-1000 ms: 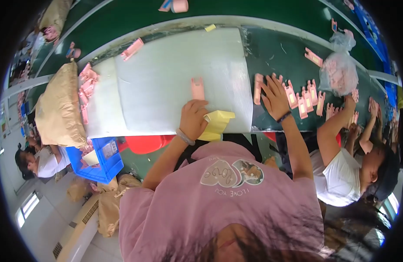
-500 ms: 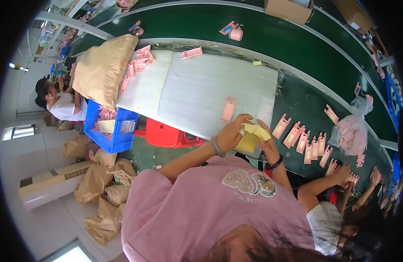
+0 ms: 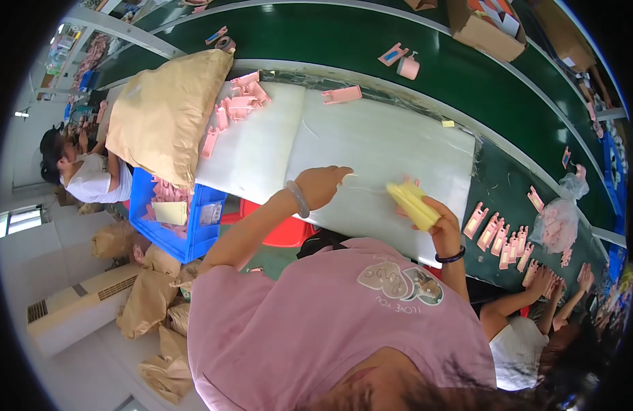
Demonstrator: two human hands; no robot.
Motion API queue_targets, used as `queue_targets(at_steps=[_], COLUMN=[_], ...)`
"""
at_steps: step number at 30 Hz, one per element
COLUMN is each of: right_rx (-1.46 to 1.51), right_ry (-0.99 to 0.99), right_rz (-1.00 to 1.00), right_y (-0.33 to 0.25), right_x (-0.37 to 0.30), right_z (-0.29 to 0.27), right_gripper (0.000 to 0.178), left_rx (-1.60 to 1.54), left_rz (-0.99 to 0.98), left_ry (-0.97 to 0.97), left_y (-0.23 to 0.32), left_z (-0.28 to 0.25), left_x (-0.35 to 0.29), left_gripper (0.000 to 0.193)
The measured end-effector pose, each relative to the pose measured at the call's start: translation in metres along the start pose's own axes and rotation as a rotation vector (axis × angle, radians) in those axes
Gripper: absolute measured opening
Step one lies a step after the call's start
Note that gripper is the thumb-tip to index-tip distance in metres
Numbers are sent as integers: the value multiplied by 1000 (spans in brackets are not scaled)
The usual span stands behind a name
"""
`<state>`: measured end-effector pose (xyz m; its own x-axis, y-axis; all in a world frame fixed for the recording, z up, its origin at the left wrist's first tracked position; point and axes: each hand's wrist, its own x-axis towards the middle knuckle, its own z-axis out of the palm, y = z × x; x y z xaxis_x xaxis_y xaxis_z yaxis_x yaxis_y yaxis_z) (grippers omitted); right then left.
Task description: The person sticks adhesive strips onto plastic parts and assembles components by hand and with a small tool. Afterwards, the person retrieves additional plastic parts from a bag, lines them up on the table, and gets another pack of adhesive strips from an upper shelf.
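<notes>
My right hand (image 3: 445, 222) grips a yellow stack of thin sheets (image 3: 412, 205), slightly blurred, above the white padded work surface (image 3: 378, 130). Mostly hidden beneath those sheets is a pink plastic part (image 3: 410, 181). My left hand (image 3: 321, 188) is held over the surface to the left, apart from the sheets, with its fingers pinched together. A tiny pale bit shows at its fingertips, too small to name. Another pink plastic part (image 3: 342, 95) lies at the far edge of the padding, and a pile of pink parts (image 3: 240, 106) lies at its far left.
A brown paper sack (image 3: 167, 113) leans over a blue crate (image 3: 205, 236) of pink parts on the left. Several labelled pink parts (image 3: 500, 240) stand in a row at right, near a plastic bag (image 3: 560, 222) and a co-worker's hands (image 3: 544, 282). Behind runs a green belt (image 3: 316, 41).
My left hand has come away from the yellow sheets and moved left. The right hand keeps the sheets, now tilted over the pink part. The whole view has shifted somewhat.
</notes>
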<state>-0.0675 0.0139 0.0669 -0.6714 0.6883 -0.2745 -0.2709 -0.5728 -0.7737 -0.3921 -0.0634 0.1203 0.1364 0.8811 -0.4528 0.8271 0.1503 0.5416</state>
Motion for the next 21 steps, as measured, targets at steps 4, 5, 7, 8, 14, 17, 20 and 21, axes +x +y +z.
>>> queue_targets(at_steps=[4, 5, 7, 8, 14, 17, 20, 21], right_rx=[-344, -429, -553, -556, -951, -709, -628, -555], right_ry=[-109, -140, -194, -195, -164, 118, 255, 226], right_rz=[-91, -126, -212, -210, -257, -45, 63, 169], right_y=[28, 31, 40, 38, 36, 26, 13, 13], right_x=[55, 68, 94, 106, 150, 148, 143, 147], right_z=[70, 91, 123, 132, 157, 143, 117, 120], right_gripper=[66, 62, 41, 41, 13, 10, 10, 9], left_rx=[133, 241, 309, 407, 301, 360, 322, 427], left_rz=[377, 475, 509, 558, 542, 242, 24, -189], left_ry=[314, 438, 540, 518, -132, 35, 639, 743], left_y=[-9, -12, -14, -19, -102, -182, -317, -409], left_z=[-16, -17, -32, -43, -151, -224, -276, -295], left_x=[8, 13, 19, 22, 65, 134, 191, 176], left_gripper=[49, 47, 37, 31, 39, 33, 20, 20])
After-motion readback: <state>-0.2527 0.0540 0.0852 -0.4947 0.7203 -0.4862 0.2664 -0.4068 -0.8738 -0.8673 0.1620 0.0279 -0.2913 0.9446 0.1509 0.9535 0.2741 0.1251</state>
